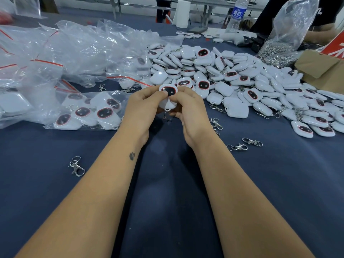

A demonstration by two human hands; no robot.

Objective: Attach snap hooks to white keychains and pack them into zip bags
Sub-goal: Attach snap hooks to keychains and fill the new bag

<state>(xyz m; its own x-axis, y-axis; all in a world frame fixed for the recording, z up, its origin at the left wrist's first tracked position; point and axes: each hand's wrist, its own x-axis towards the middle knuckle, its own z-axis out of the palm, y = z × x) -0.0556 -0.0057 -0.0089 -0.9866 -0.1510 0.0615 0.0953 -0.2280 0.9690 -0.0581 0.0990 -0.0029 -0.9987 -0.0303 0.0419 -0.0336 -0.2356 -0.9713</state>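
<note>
Two hands (143, 107) (189, 112) pinch one keychain (168, 94); four loose hooks (76, 166).

White keychain (168, 92) w/ black red-rimmed face, held up betw. both hands, face toward camera; snap hook (166, 116) dangles under it. Big heap of same keychains (240, 84) on counter, right. Loose snap hooks (244, 144) lie nearby. Filled zip bag (87, 110) lies flat at left, empty zip bags (78, 51) behind it.
</note>
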